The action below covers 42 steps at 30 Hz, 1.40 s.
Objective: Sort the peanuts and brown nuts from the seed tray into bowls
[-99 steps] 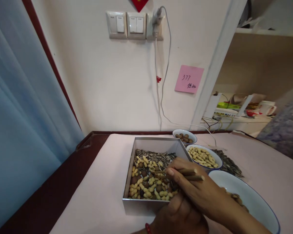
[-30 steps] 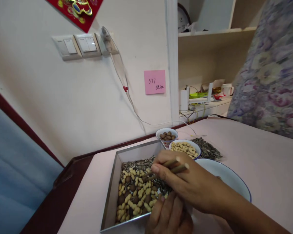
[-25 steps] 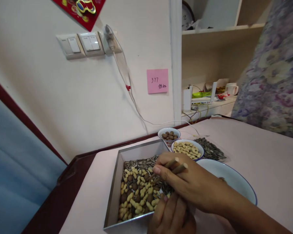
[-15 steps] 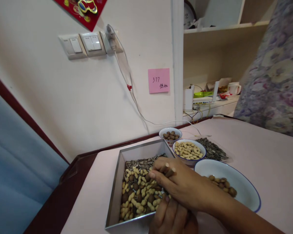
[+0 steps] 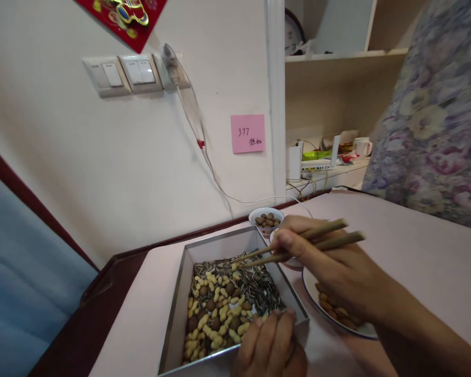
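Right hand (image 5: 337,272) closed around a pair of chopsticks (image 5: 298,243), tips held just above the seeds at the far side of the box (image 5: 172,335). Left hand (image 5: 270,348) curled over the box's near right corner, fingers resting on the rim. Box on the bench (image 5: 416,251), filled with mixed peanuts, seeds and brown nuts. Beside it a large bowl (image 5: 353,329), and beyond, a small bowl of nuts (image 5: 266,219).
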Each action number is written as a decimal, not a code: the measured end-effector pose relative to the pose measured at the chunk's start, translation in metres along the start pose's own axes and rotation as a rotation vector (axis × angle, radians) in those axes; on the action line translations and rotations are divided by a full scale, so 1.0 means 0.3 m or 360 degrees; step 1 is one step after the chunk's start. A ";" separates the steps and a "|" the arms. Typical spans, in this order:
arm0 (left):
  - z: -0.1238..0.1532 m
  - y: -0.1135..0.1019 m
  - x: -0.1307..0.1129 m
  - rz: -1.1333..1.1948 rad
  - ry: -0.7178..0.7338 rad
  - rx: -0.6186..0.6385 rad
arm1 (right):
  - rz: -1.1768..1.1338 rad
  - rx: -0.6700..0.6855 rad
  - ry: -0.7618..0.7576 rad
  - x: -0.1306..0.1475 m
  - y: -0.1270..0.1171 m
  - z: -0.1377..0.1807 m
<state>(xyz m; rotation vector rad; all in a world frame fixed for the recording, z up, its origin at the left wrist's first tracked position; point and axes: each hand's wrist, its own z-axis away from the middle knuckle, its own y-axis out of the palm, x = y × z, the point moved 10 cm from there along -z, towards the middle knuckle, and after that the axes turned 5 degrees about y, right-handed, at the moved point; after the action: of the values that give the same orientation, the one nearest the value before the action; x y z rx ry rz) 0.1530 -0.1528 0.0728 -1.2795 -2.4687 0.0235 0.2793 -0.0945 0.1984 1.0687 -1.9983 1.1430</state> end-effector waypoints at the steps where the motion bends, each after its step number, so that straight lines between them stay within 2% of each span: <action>1: 0.000 -0.009 0.002 0.0002 -0.0014 -0.0052 | 0.0021 -0.0097 -0.0034 0.007 -0.047 0.004; 2: 0.001 -0.015 0.005 0.0000 -0.0027 -0.0077 | 0.0045 -0.0196 -0.0068 0.011 -0.091 0.009; 4: 0.002 0.015 -0.010 0.0027 0.0057 0.0119 | 0.0120 -0.0377 -0.0122 0.014 -0.166 0.017; 6: 0.009 0.032 -0.018 0.0039 0.0107 0.0270 | 0.0247 -0.0487 -0.0118 0.003 -0.207 0.017; 7: 0.012 0.027 -0.016 0.0036 0.0097 0.0277 | 0.0314 -0.0512 -0.0095 -0.006 -0.217 0.013; 12: 0.019 0.018 -0.012 0.0032 0.0044 0.0231 | 0.0480 -0.0548 0.0007 -0.034 -0.221 -0.007; 17: 0.016 0.014 -0.013 0.0029 0.0085 0.0242 | 0.0345 -0.0526 -0.0065 -0.001 -0.200 0.005; 20: 0.007 0.010 -0.011 0.0021 0.0118 0.0248 | 0.0121 -0.0423 -0.0066 0.004 -0.159 0.013; 23: 0.002 0.026 -0.023 0.0012 0.0141 0.0237 | 0.0026 -0.0207 -0.0039 0.007 -0.076 0.011; 27: 0.004 -0.015 0.010 -0.0029 -0.0130 -0.0145 | 0.0076 0.0169 0.0052 -0.004 0.068 0.007; 28: 0.005 -0.020 0.013 -0.0037 -0.0152 -0.0177 | 0.0094 0.0251 0.0082 -0.012 0.100 0.008; 32: -0.007 0.014 -0.021 -0.0024 0.0074 0.0102 | 0.0128 0.0500 0.0209 -0.056 0.199 0.016; 37: 0.004 -0.010 -0.005 -0.0067 0.0049 0.0022 | 0.0251 0.0600 0.0329 -0.108 0.265 0.020; 42: 0.026 0.006 -0.015 -0.0087 0.0071 0.0049 | 0.0294 0.0593 0.0269 -0.117 0.308 0.012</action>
<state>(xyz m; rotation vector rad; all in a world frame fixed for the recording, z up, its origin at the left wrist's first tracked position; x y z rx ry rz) 0.1544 -0.1541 0.0636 -1.1871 -2.4544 0.0184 0.2172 -0.0570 0.1314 0.9367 -1.8219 1.6950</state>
